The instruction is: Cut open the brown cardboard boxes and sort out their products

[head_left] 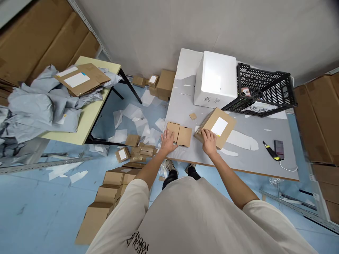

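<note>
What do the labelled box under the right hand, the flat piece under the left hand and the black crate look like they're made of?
The labelled box looks like matte brown corrugated cardboard with a glossy white paper sticker. The flat piece looks like the same plain brown card, with visible fold creases. The black crate looks like moulded plastic, judging by its uniform lattice walls with a slight sheen.

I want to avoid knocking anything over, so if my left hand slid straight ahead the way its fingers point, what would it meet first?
The left hand already rests at the near edge of the two small flat cardboard boxes, so it would push those first. Beyond them lies a small cardboard scrap, though depth is hard to judge.
</note>
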### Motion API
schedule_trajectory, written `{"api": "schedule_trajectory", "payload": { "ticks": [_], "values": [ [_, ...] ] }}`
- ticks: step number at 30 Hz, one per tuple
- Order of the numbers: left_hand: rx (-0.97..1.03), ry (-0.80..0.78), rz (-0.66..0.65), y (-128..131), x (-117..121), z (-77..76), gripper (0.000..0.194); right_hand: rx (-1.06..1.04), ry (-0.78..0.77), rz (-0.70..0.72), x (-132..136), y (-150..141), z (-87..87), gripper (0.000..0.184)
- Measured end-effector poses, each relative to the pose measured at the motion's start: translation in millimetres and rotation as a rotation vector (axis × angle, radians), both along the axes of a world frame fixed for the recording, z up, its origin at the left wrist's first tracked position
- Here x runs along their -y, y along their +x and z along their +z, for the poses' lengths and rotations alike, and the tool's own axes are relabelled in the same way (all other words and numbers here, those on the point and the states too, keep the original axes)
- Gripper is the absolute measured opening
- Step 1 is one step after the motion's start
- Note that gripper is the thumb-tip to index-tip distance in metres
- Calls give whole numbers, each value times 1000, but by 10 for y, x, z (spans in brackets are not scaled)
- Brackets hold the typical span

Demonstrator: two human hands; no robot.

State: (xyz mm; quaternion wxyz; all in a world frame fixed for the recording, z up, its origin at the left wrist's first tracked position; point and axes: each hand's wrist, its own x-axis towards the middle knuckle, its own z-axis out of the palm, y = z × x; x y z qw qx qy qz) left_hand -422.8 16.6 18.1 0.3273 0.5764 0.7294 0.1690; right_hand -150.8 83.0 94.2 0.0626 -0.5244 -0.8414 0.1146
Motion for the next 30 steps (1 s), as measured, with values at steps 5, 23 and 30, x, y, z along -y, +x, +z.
{"api": "schedule_trajectory", "payload": {
  "ticks": [5, 23, 30],
  "values": [
    [29, 53, -179, 213, 55, -5, 81, 21, 45, -35, 40, -97, -7, 76],
    [53, 136, -162, 745, -277, 204, 65, -120, -13, -346, -114, 644, -71, 57],
    [302, 153, 55, 1609, -591, 557, 61, -152, -91, -484, -894, 1360, -49, 66]
  ]
}}
